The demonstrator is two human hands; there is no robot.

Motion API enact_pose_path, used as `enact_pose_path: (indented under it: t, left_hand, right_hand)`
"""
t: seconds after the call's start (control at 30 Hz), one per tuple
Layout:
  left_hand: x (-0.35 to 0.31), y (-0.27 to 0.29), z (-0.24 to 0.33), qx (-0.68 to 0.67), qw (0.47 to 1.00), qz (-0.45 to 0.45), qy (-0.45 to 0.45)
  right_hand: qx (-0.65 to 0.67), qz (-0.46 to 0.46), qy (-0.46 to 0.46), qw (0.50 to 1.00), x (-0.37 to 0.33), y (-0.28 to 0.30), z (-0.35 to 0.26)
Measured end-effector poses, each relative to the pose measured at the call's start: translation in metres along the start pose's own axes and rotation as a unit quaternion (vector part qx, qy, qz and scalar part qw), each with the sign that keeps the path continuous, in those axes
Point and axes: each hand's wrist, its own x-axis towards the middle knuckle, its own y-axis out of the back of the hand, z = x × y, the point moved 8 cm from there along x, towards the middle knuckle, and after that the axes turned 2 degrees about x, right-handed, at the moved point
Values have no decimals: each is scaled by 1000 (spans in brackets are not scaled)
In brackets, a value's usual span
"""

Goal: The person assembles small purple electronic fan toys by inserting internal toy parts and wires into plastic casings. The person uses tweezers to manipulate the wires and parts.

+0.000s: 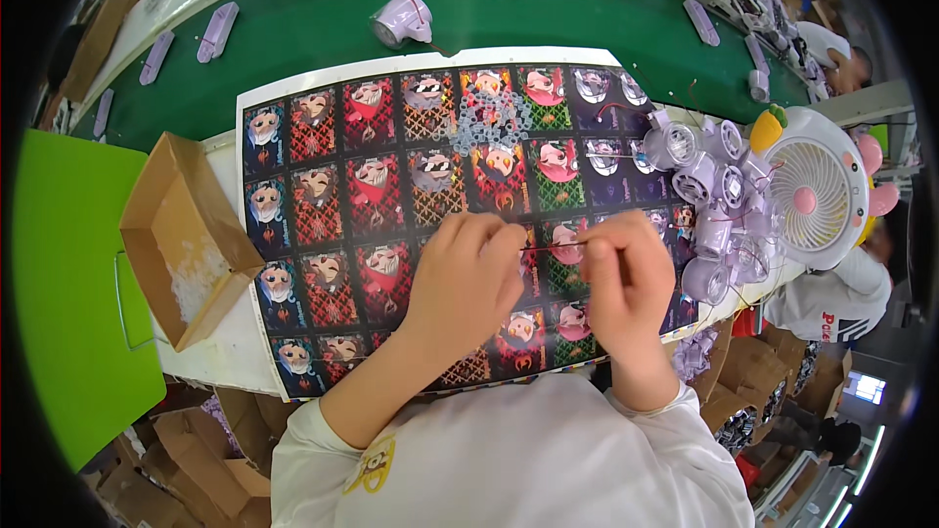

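A thin red wire (556, 246) is stretched between my two hands, above a printed sheet (367, 225) of cartoon cards. My left hand (469, 269) pinches one end, its fingers curled. The other end is pinched between the thumb and fingers of my right hand (631, 284). Whatever small part sits at the fingertips is hidden. Beyond my hands lies a pile of small translucent rings (489, 120). To the right of my right hand, several lavender round plastic housings (712, 269) are heaped, some with thin wires trailing out.
A cardboard box (186, 210) with small clear pieces stands at left, beside a bright green panel (68, 284). A round fan (810, 186) is at right. Across the back runs a green conveyor belt (303, 29) carrying a wired housing (403, 18) and lavender parts. A co-worker's sleeve (831, 293) shows far right.
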Motion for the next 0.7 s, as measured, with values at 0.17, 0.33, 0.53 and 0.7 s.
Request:
enact_pose_path:
  t: [0.17,0.33,0.53,0.7]
  left_hand:
    - [-4,-15,-12,-98,990,-60,80]
    - [-9,-23,-21,-151,982,-75,90]
    - [-11,-24,-24,-186,970,-92,124]
    - [-13,-26,-27,-219,963,-93,127]
  right_hand:
    - [536,-40,-299,788,-22,-35,68]
    - [205,-94,-173,959,-23,-45,44]
    - [-59,-95,99,989,-14,-40,0]
    - [-69,-183,82,977,1,-39,-7]
